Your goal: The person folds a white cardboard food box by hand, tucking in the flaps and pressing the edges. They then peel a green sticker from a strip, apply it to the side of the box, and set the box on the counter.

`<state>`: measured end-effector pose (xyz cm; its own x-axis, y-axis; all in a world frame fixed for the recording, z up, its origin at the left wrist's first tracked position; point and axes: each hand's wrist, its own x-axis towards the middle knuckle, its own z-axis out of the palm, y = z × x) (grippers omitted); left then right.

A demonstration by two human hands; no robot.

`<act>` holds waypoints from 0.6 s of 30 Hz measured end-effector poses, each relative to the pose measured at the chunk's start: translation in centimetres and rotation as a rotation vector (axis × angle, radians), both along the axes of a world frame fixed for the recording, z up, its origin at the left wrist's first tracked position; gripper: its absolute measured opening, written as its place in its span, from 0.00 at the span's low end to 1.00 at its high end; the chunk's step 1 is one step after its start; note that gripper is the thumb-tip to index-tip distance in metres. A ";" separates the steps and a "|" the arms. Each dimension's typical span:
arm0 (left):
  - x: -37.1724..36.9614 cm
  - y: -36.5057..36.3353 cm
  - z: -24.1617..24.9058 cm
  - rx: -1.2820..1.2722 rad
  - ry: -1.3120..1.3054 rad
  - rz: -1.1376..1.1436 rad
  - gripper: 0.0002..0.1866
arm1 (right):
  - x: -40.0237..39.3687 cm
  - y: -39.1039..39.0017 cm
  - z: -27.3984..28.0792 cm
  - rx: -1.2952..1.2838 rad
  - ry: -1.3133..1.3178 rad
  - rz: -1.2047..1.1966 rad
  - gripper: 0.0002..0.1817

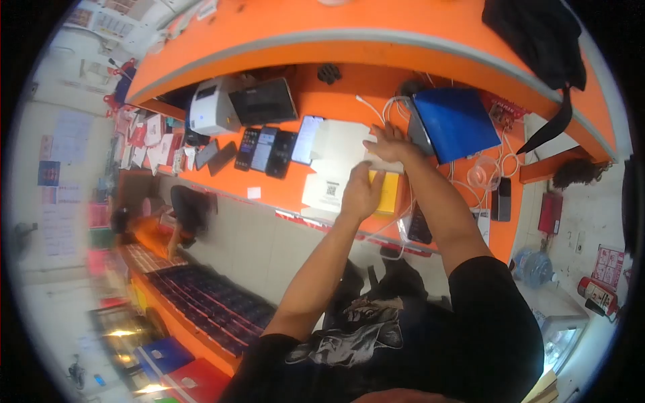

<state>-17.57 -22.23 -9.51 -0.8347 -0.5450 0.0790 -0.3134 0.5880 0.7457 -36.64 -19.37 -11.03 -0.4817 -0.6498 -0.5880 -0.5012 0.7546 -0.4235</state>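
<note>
A white cardboard piece [339,138] lies unfolded on the orange counter, with a white panel bearing a QR code [330,189] below it. Beside that panel is a yellow box-like piece [388,193]. My left hand [361,193] rests between the panel and the yellow piece, thumb apart from the fingers. Farther up, my right hand [390,144] lies on the right end of the white cardboard, its fingers spread. What is under the palms is hidden. Just left of the cardboard is a phone with a lit screen [308,140].
Several phones [264,151] lie to the left, near a white device [213,107] and a black box [264,101]. A blue folder [457,124], white cables [459,191] and a clear cup [482,173] are on the right. A raised orange shelf [349,50] curves behind. Another person [154,232] sits at left.
</note>
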 end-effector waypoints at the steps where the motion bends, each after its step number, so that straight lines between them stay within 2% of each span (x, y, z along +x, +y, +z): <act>1: -0.1 0.0 0.7 0.059 -0.059 0.009 0.26 | 0.2 0.5 1.5 -0.070 0.059 -0.015 0.45; 2: 0.0 0.0 1.3 0.047 -0.027 0.008 0.26 | -1.3 0.7 -0.6 -0.082 0.090 -0.014 0.45; 3: 0.2 0.1 1.6 0.094 -0.038 0.005 0.26 | -3.5 0.8 -5.3 -0.396 -0.065 -0.003 0.39; 4: 0.2 0.1 1.9 0.142 -0.045 0.002 0.26 | -5.1 0.5 -7.1 -0.705 -0.223 0.021 0.34; 5: 0.2 0.0 2.0 0.191 -0.047 -0.004 0.28 | -4.1 1.2 -3.6 -0.705 -0.193 0.036 0.34; 7: 0.6 -0.8 -0.2 0.267 0.102 -0.024 0.31 | 1.3 5.0 4.7 -0.925 -0.035 -0.685 0.23; 9: 2.6 -1.5 -1.7 0.342 0.223 -0.068 0.33 | 2.8 8.5 5.8 -1.102 0.185 -0.800 0.19; 11: 6.3 -3.0 -2.4 0.175 0.256 -0.058 0.32 | 4.9 12.6 5.0 -1.230 0.076 -0.927 0.16; 13: 9.9 -4.6 -5.6 -0.293 0.025 -0.206 0.34 | 8.4 16.5 4.2 -1.142 0.123 -0.950 0.14; 14: 11.2 -4.5 -5.7 -0.296 0.044 -0.226 0.34 | 10.4 18.0 3.9 -1.081 0.079 -0.971 0.13; 15: 12.4 -4.5 -5.8 -0.442 -0.048 -0.307 0.36 | 12.4 19.1 3.6 -1.020 0.031 -0.990 0.13; 16: 13.2 -4.8 -5.7 -0.588 -0.147 -0.387 0.38 | 14.1 19.6 1.9 -1.088 -0.014 -1.039 0.12; 18: 13.8 -5.7 -5.3 -0.566 -0.134 -0.445 0.36 | 17.7 20.3 -0.3 -1.157 -0.050 -1.107 0.12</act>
